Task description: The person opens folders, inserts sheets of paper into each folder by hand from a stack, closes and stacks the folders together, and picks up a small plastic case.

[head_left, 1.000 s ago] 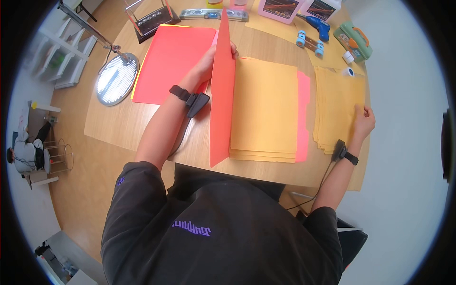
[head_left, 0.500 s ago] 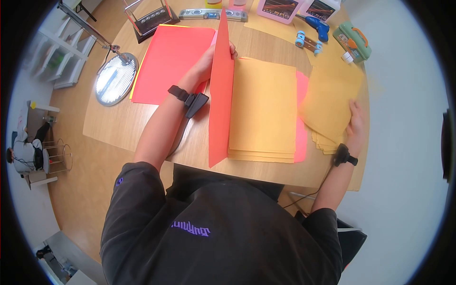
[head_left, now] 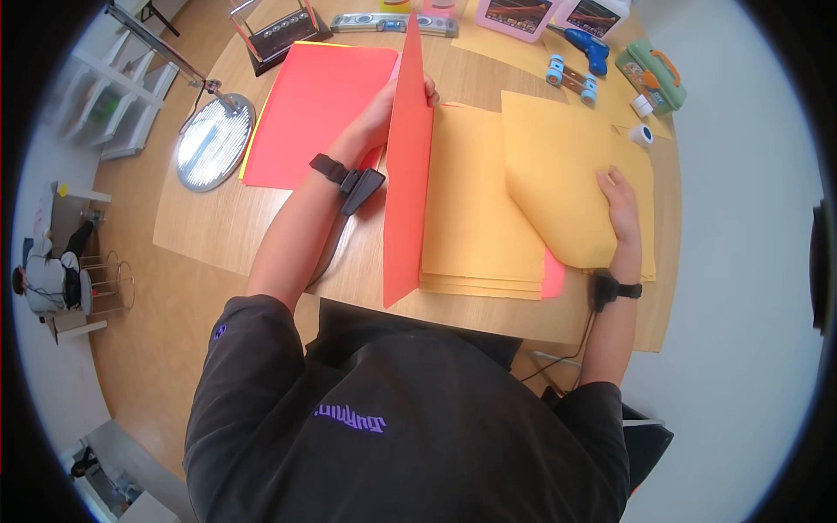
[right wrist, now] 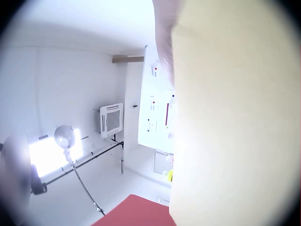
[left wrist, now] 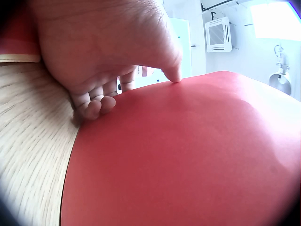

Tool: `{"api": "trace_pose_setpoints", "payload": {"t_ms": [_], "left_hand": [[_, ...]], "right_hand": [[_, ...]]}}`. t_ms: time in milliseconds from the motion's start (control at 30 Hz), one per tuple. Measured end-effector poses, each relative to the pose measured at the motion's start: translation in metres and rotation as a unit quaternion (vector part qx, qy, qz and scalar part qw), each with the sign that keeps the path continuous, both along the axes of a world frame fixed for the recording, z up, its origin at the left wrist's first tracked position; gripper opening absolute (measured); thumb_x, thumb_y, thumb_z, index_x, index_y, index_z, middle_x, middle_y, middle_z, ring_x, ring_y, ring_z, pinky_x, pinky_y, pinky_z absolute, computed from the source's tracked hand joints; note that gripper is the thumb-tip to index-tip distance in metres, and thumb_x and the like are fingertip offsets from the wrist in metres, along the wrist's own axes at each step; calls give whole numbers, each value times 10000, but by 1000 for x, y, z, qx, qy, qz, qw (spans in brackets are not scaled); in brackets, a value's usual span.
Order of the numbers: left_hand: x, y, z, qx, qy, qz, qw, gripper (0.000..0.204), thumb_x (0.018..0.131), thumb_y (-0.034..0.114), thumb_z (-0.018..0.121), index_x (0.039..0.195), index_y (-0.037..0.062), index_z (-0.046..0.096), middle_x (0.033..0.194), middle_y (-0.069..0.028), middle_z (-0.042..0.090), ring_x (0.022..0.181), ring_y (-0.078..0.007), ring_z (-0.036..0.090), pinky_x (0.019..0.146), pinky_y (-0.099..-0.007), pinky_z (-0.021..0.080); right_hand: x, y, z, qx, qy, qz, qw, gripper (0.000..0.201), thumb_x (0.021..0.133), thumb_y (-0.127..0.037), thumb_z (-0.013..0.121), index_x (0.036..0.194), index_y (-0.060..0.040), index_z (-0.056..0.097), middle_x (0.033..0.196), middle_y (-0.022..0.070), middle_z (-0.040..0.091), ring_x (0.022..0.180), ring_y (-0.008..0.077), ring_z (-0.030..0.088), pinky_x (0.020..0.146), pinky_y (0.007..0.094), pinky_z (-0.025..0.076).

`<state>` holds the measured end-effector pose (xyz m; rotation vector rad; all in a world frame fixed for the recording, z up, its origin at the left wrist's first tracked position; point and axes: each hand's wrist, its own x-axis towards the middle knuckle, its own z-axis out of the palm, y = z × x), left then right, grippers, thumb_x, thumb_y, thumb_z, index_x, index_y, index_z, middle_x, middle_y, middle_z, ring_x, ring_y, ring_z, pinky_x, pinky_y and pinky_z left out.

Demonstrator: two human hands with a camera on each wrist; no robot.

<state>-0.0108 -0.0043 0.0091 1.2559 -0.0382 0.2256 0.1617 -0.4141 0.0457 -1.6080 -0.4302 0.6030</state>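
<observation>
My left hand (head_left: 377,119) holds the cover of a red file folder (head_left: 405,183) upright by its far edge; in the left wrist view the thumb lies against the red face and the fingers curl at the edge. Inside the folder lies a stack of tan envelopes (head_left: 471,200), its lower edges slightly staggered. My right hand (head_left: 622,207) grips a single tan envelope (head_left: 558,166) by its right side, raised and bowed, overlapping the stack's right part. Under that hand lies another pile of tan envelopes (head_left: 645,240). A pale sheet (right wrist: 235,113) fills the right wrist view's right side.
More red folders (head_left: 318,113) lie left of the raised cover, beside a lamp base (head_left: 214,144). Along the back stand a Newton's cradle (head_left: 283,39), a level (head_left: 392,23), jugs (head_left: 514,16), a blue toy drill (head_left: 588,48), a wheeled toy (head_left: 571,80) and a green case (head_left: 649,74).
My right hand has lifted an envelope off the right pile and carried it left over the folder's stack. The left hand and the raised red cover have stayed in place.
</observation>
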Motion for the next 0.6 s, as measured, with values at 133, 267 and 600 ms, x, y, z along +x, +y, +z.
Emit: {"api": "trace_pose_setpoints", "payload": {"t_ms": [133,267,600], "left_hand": [[-9,-8,14,-13,23,4,1000,263,1034,299,472,957,68,571,919,-46,593,791,-135,560,710,-282,494],[-10,-10,17,1,23,20,1000,265,1034,304,473,959,69,572,914,-46,595,782,-136,563,706,-279,495],[-8,-9,10,32,10,43,999,245,1031,295,482,972,75,573,931,-44,594,821,-134,563,722,-284,499]], "right_hand": [[-13,5,13,89,104,-9,990,298,1030,-159,553,1276,10,559,1205,99,667,1062,151,661,903,263,523],[-7,2,9,119,121,-12,985,323,1029,-159,548,1304,8,548,1250,119,647,1109,161,648,921,270,520],[-14,14,-14,-42,-58,-57,996,202,979,-100,641,1141,3,576,948,94,728,824,127,675,722,256,523]]}}
